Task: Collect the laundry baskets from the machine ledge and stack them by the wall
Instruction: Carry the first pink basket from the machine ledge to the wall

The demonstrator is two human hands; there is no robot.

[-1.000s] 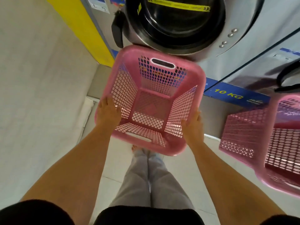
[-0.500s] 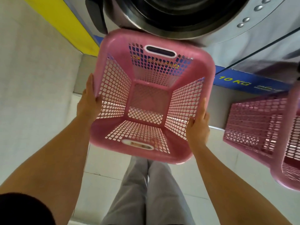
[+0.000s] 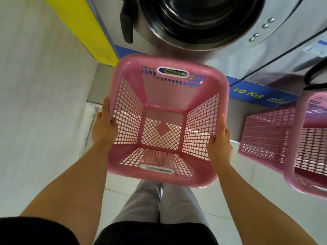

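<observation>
I hold an empty pink lattice laundry basket [image 3: 123,71] upright in the air in front of the washing machine, its opening facing me. My left hand [image 3: 104,128] grips its left rim and wall. My right hand [image 3: 220,147] grips its right rim, fingers inside the wall. A second pink basket [image 3: 265,131] rests on the grey machine ledge [image 3: 231,119] at the right, partly cut off by the frame edge.
A steel front-loading washer [image 3: 203,23] with a round dark door stands straight ahead, above a blue "10 KG" strip [image 3: 251,92]. A white tiled wall [image 3: 35,85] with a yellow band runs along the left. My grey-trousered legs [image 3: 155,204] stand on pale floor tiles.
The basket came off the ledge and toward me, now lower and closer over my legs. Both hands shifted from its near corners to its side rims.
</observation>
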